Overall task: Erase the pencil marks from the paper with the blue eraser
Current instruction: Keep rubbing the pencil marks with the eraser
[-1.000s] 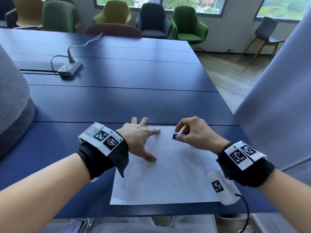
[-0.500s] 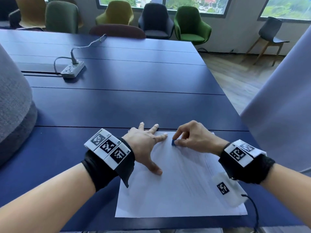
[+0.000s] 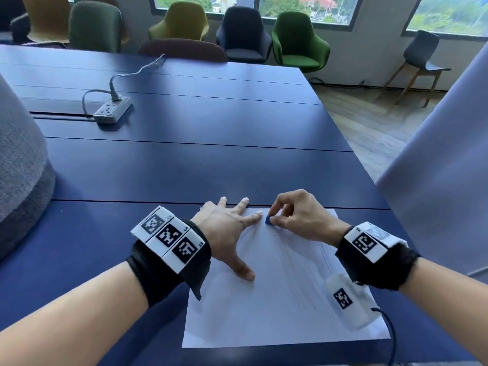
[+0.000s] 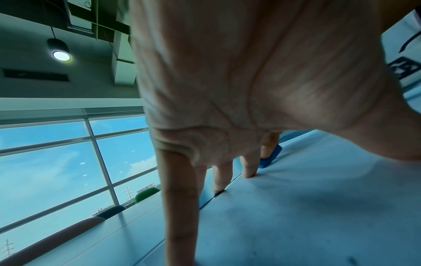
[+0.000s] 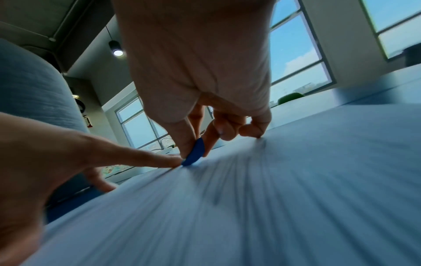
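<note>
Head: eraser (image 3: 268,220) pinched in right hand (image 3: 298,217), on paper (image 3: 277,307) centre frame, just right of left hand (image 3: 227,228) index tip; left fingers spread flat.

Left wrist: eraser (image 4: 270,156) just beyond fingertips (image 4: 249,172), centre-right.

Right wrist: eraser (image 5: 194,152) tilted, lower end on paper, touching left index tip, centre-left.

This is an office meeting room: a long dark-blue conference table (image 3: 184,159) carries a power strip (image 3: 113,110) (its cable trailing off the far edge), upholstered armchairs (image 3: 298,40) line the wall beneath wide windows (image 3: 285,6), and a pendant lamp (image 4: 59,50) hangs overhead.
</note>
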Demonstrator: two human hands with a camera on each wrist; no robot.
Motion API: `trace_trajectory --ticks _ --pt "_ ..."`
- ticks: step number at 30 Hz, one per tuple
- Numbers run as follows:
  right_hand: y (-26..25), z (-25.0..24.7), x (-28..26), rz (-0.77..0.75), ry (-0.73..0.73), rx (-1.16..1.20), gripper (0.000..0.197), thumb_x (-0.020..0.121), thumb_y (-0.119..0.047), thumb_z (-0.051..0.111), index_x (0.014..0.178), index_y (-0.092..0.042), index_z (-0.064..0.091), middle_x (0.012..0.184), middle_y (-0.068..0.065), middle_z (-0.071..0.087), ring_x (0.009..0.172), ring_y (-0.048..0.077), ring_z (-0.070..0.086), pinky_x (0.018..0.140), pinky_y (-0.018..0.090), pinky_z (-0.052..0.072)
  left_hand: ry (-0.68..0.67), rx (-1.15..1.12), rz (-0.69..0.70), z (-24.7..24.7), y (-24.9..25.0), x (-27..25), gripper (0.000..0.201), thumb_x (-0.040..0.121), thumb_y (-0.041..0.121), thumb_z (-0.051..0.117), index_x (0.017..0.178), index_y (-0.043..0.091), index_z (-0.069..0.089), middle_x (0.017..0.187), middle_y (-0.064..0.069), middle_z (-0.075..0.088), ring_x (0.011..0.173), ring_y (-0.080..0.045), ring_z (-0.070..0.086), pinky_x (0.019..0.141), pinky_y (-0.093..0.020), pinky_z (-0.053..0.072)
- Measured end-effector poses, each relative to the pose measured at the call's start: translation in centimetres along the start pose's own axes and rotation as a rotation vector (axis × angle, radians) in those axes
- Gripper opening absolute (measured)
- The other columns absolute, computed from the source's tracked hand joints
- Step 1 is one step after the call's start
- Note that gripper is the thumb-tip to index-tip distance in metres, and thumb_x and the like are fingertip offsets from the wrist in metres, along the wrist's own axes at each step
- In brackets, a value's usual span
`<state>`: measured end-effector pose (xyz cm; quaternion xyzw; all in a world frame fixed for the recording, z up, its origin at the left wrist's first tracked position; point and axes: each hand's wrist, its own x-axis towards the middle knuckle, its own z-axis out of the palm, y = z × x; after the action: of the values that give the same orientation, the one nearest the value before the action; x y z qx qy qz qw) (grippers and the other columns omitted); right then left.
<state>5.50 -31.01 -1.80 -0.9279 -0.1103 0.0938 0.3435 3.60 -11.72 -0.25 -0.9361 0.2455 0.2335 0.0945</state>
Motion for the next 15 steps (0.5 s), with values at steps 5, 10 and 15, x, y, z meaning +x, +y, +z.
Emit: trace_trajectory --ticks 5,10,15 --pt "-0.7 -0.4 0.7 -0.030 -0.113 -0.047 0.004 0.080 -0.018 0.074 0.078 -0.021 0.073 0.060 -0.007 0.061 0.047 -0.003 0.052 0.049 0.007 0.037 -0.011 -0.011 0.000 -0.1 0.0 -0.1 0.127 0.060 0.083 0.067 0.154 0.043 -0.008 0.165 0.001 -0.011 0.149 -0.040 0.003 0.108 -0.046 0.029" --pt "-0.6 0.1 0.2 -0.052 -0.090 -0.012 0.003 0.080 -0.015 0.073 0.079 -0.018 0.073 0.059 -0.005 0.061 0.047 0.000 0.050 0.050 0.007 0.036 -0.005 -0.012 -0.006 -0.1 0.0 0.0 0.127 0.059 0.083 0.067 0.154 0.044 -0.007 0.165 0.003 -0.010 0.150 -0.039 0.003 0.107 -0.045 0.029" --pt "-0.7 -0.8 0.2 -0.036 -0.188 -0.054 0.003 0.080 -0.019 0.073 0.082 -0.021 0.074 0.061 -0.009 0.060 0.050 -0.002 0.051 0.052 0.009 0.037 -0.017 -0.016 -0.011 -0.1 0.0 -0.2 0.127 0.060 0.083 0.067 0.154 0.043 -0.007 0.165 0.003 -0.011 0.150 -0.039 0.003 0.108 -0.045 0.029"
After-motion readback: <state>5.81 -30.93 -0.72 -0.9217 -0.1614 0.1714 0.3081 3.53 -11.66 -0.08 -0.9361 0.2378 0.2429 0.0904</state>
